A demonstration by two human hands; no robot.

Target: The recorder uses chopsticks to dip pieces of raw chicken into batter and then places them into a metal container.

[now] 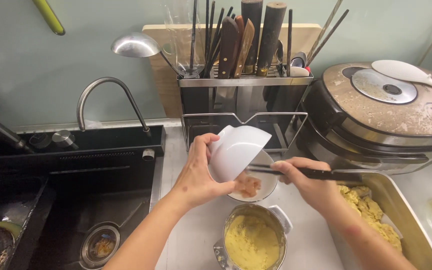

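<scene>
1. Tipping a white bowl (237,150) steeply, the left hand (196,172) is gripping it by the rim, thumb over the top edge and fingers closed underneath; the bowl's open mouth is facing down and to the right.
2. The right hand (308,182) is closing around dark chopsticks (296,172), whose long axis is running nearly level, left to right, with the tips reaching under the tilted bowl.
3. A second bowl (263,192) is sitting on the counter just below the tipped one, holding pale pink meat (248,185), and the chopstick tips are hovering over that meat.
4. A metal cup (253,240) of yellow crumbs is standing just in front of the lower bowl, nearly touching it.
5. A steel tray (406,210) with coated pieces is lying just right of the right hand, its near corner under the wrist.
6. The sink (76,200) edge is running close to the left forearm, leaving only a narrow strip of counter there.
7. A utensil rack (243,100) is standing just behind the bowls, and a rice cooker (386,115) is crowding the back right, so open room is lying mostly toward the person.
</scene>
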